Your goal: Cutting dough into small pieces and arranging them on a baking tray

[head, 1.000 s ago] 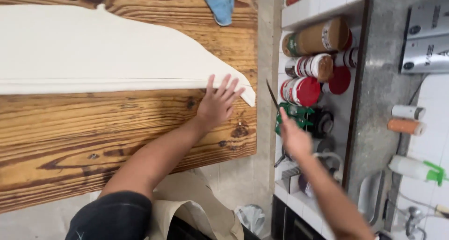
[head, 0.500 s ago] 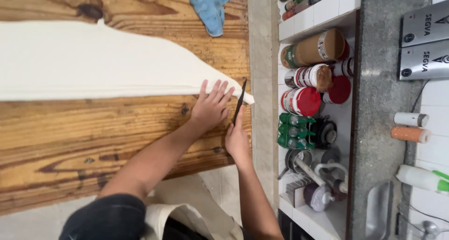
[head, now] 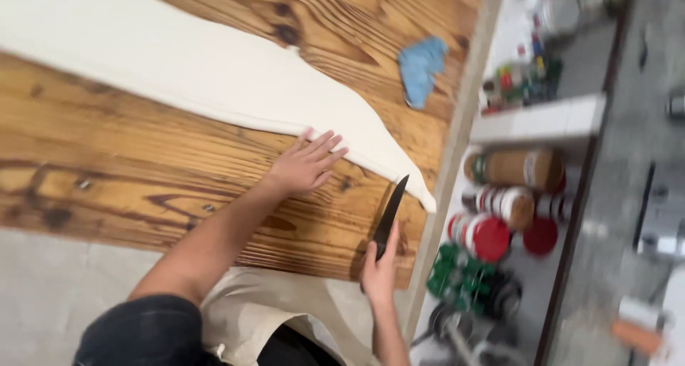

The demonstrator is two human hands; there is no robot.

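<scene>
My left hand [head: 303, 168] lies flat, fingers spread, on the dough sheet's [head: 178, 66] edge; my right hand [head: 379, 270] grips a black knife [head: 391, 215].

We see a wooden table [head: 128, 166] with strong grain and dark knots, carrying a long sheet of pale dough [head: 178, 66] that runs from far left and tapers toward its right edge. A crumpled blue cloth [head: 421, 66] lies far right.

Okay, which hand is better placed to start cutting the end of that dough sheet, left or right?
Probably the right hand: it grips the knife, whose tip nearly meets the dough sheet. The left hand lies flat, pressing the dough's edge.
</scene>
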